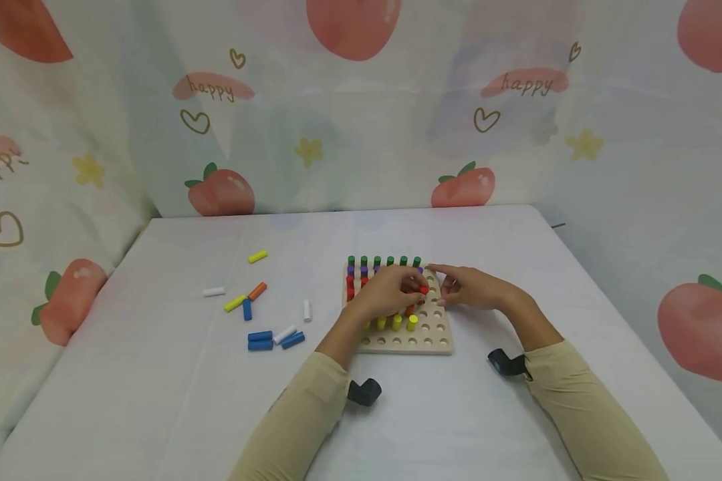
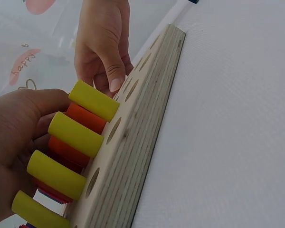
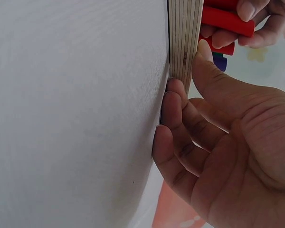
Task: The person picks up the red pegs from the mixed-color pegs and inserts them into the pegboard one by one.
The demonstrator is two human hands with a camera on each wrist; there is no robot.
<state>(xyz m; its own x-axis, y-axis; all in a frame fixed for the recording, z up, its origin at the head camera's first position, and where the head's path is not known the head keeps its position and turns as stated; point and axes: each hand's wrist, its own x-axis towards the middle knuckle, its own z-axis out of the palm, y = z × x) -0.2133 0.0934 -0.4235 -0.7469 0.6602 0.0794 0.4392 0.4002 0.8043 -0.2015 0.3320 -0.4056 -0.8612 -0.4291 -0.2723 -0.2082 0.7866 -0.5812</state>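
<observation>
A wooden pegboard (image 1: 436, 345) with round holes carries rows of green, purple, red, orange and yellow pegs. My left hand (image 1: 391, 292) reaches over the rows and pinches a red peg (image 1: 424, 290) near the board's right side. In the right wrist view, the thumb lies on that red peg (image 3: 228, 21), which stands out from the board's face. My right hand (image 1: 474, 288) grips the board's right edge, its thumb (image 3: 205, 50) at the top face and its fingers (image 3: 171, 109) along the side. A row of yellow pegs (image 2: 92, 100) stands in front of the left hand.
Left of the board lie loose pegs: several blue ones (image 1: 260, 345), white ones (image 1: 307, 310), two yellow ones (image 1: 257, 256) and an orange one (image 1: 257, 290). The white-covered table (image 1: 126, 374) meets a printed curtain (image 1: 361, 147) at the back.
</observation>
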